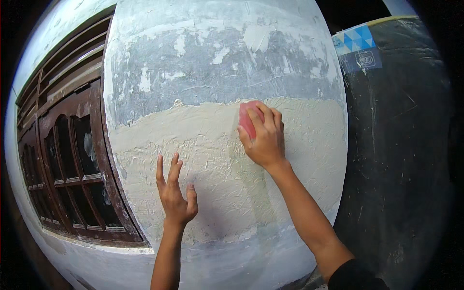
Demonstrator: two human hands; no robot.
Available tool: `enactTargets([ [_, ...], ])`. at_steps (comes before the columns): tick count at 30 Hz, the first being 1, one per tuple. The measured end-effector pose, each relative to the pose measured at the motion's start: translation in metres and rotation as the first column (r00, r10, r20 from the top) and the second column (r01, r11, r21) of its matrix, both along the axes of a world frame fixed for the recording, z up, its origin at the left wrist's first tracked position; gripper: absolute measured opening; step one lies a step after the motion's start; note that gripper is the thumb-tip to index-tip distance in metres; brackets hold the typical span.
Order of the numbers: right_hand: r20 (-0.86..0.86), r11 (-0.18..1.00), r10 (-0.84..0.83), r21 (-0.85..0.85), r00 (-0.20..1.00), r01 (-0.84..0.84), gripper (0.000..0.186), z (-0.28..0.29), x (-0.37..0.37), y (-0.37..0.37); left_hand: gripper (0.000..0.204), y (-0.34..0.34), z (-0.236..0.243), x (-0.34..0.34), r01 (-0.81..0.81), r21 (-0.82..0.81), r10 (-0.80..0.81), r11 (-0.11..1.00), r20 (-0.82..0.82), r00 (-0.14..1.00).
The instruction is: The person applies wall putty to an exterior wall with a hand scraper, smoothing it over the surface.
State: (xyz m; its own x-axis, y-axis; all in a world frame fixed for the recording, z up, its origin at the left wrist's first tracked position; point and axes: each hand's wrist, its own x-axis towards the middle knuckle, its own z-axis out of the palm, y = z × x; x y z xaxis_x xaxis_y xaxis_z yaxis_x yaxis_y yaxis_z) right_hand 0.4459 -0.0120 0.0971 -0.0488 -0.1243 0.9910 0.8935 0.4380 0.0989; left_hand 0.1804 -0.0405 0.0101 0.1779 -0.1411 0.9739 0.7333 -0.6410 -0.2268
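Note:
My right hand [263,142] grips a pink block, perhaps a sponge [246,121], against the wall near the top of a cream, roughly textured coat [309,145]. Above that band the wall surface [203,58] is patchy grey and white; below it is pale grey-white. Lower and to the left, my left hand [176,193] is raised with fingers apart and nothing held, close to the coated surface; I cannot tell whether it touches it.
A brown wooden window with dark panes and a slatted vent [72,164] borders the wall on the left. On the right stands a dark, scuffed panel [396,154] with a blue-and-white patterned strip [355,41] at its upper left.

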Motion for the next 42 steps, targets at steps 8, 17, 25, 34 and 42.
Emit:
enactTargets([
  [8,0.030,0.997,0.001,-0.077,1.000,0.001,0.051,-0.027,0.002,0.008,0.065,-0.004,-0.004,0.002,0.009,-0.005,-0.009,1.000,0.001,1.000],
  [17,0.037,0.999,0.038,-0.028,0.999,-0.037,0.051,-0.015,-0.005,0.014,0.064,-0.006,-0.004,0.019,0.056,-0.005,-0.056,0.998,0.005,0.998],
  [25,0.014,0.999,0.051,0.002,0.999,-0.051,0.054,0.005,0.002,0.014,0.064,-0.007,-0.009,0.019,0.083,-0.019,-0.082,0.996,0.015,0.997],
  [34,0.033,0.997,0.049,0.054,0.998,-0.051,0.055,-0.019,0.009,0.008,0.063,-0.016,-0.017,0.014,0.070,-0.033,-0.069,0.997,0.024,0.997],
  [42,0.059,0.998,0.004,-0.059,0.998,-0.001,0.056,-0.043,0.017,0.013,0.064,-0.017,-0.028,0.022,0.127,-0.038,-0.126,0.991,0.020,0.992],
])
